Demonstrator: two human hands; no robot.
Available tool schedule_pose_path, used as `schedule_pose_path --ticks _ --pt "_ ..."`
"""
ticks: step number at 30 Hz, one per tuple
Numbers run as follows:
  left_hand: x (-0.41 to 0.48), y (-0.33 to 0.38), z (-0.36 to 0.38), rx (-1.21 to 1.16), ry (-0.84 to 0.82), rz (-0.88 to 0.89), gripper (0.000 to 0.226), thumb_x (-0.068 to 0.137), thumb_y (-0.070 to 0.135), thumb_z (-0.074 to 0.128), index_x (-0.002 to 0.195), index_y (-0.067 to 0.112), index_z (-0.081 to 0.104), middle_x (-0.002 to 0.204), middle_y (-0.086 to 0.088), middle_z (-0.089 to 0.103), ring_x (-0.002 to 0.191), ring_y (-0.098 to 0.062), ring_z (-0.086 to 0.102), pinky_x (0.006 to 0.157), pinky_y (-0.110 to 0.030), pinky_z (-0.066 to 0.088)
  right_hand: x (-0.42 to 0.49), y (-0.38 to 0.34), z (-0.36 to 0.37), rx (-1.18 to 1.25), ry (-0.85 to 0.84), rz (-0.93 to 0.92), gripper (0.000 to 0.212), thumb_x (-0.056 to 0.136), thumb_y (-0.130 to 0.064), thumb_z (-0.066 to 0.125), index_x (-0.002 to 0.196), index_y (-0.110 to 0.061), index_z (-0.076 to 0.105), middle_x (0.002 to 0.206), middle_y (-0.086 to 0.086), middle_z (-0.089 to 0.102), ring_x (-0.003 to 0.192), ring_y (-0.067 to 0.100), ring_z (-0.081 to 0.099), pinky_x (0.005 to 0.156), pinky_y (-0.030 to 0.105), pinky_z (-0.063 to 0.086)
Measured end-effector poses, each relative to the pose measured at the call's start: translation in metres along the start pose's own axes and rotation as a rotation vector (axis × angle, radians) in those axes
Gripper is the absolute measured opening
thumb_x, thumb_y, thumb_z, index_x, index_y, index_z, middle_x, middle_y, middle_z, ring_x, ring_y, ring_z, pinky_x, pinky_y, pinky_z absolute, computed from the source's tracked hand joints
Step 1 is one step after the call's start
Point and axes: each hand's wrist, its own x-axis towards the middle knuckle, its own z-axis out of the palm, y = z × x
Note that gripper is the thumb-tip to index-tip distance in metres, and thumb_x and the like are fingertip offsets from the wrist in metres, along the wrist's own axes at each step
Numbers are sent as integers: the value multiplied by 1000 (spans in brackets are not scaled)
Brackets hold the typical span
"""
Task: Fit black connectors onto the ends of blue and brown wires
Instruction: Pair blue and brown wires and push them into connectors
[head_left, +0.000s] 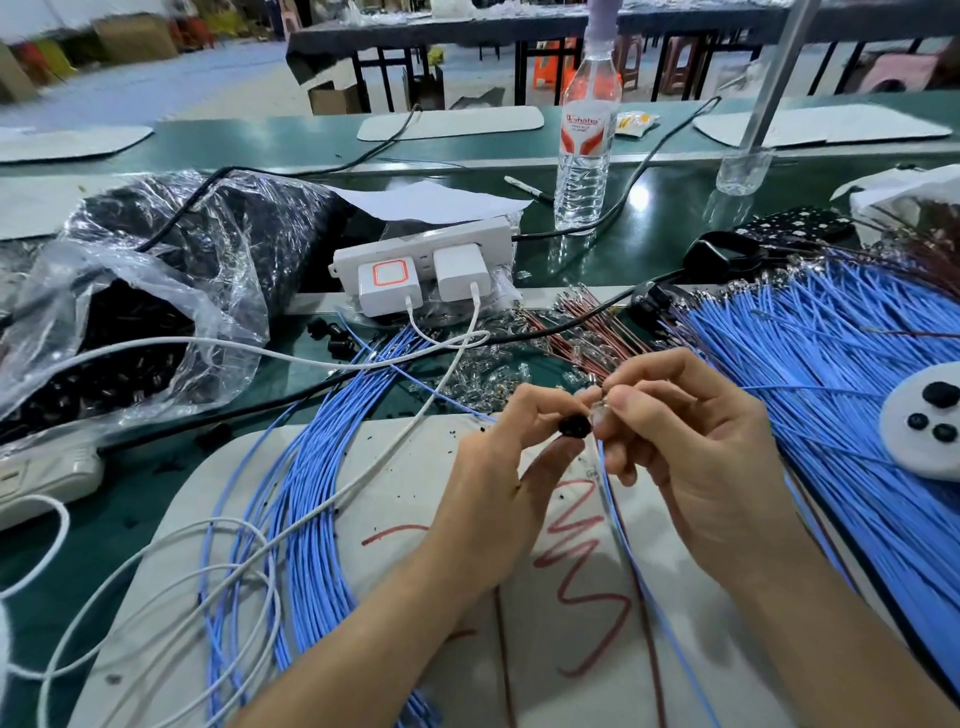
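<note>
Both hands are up over the grey mat (395, 467), the one with red scribbles on it, and they meet in the middle. The left hand (506, 467) pinches one black connector (575, 427) between thumb and fingertips. The right hand (691, 441) has its fingers curled tight on the end of one blue wire (638, 574), right up against the connector. There's something small and clear at that tip, but I can't tell if it's actually seated in the connector. The blue wire runs from the pinch down toward the near edge.

Rest of the bench:
- One loose bundle of blue wires (311, 493) curves across the mat's left side.
- One much bigger fan of blue wires (810, 364) sits on the right.
- A bunch of brown wires (582, 327) lies just behind the hands, way too many to count.
- One crinkly plastic bag (171, 312) on the left is full of black connectors.
- One white power strip (421, 247) has two white chargers plugged in, and a white cable comes off each.
- One water bottle (584, 150) stands upright on the green table (654, 208).
- One white disc (919, 441) at the right edge has three black pieces on it.
</note>
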Motion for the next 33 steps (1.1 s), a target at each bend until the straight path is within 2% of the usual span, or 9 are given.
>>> schedule_pose_path --ticks 2,5,9,12,17,21,24,30,33 --pt "0 2 -1 19 3 18 24 92 8 55 99 30 51 92 8 69 85 11 61 76 -6 41 -1 -2 1 -47 -15 -26 6 80 -11 69 75 -13 66 60 11 63 42 19 55 43 21 44" --pt "1 3 -1 29 25 32 32 91 5 56 100 35 48 88 10 67 81 12 60 75 -4 40 -3 0 3 -157 8 -62 9 81 -11 67 77 -4 62 57 12 63 39 19 55 40 21 43" --pt "1 2 -1 21 55 23 29 86 8 60 98 34 54 90 16 67 90 -2 66 83 -20 50 -2 4 -1 -324 51 -119 14 85 -4 67 74 -11 62 55 10 62 37 20 55 37 20 41" --pt "2 3 0 13 59 35 25 85 9 64 97 30 56 87 12 69 84 -7 69 80 -24 54 -1 5 -4 -430 36 -146 16 85 -6 69 74 -17 63 56 10 62 39 21 56 39 21 44" --pt "0 3 0 -93 12 -2 22 84 10 65 97 26 58 81 11 69 67 -10 69 70 -19 52 2 4 -10 -329 -47 -44 10 83 -9 66 76 -5 60 56 11 63 39 19 56 38 21 43" --pt "-1 1 0 -150 -3 -27 23 83 9 65 95 29 59 77 15 71 65 -11 70 70 -19 53 5 4 -13 -254 -81 36 22 76 -19 65 76 1 56 56 13 63 40 19 57 39 23 44" --pt "-1 -1 0 -175 -12 -56 19 82 11 66 90 27 61 77 8 73 64 -14 72 68 -21 55 6 5 -14 -227 -109 81 26 73 -21 65 75 3 54 55 12 63 41 19 58 40 23 45" --pt "2 -1 0 -195 -10 -70 18 83 13 66 91 29 63 72 13 72 63 -11 72 71 -14 52 8 6 -15 -226 -97 50 23 75 -19 65 75 2 54 58 13 63 42 19 57 41 24 46" --pt "2 -1 0 -183 -9 -48 15 83 15 66 93 25 62 71 15 72 67 -6 71 76 -6 47 8 4 -15 -192 -92 71 22 75 -18 65 73 1 54 56 13 63 41 19 56 40 23 44"
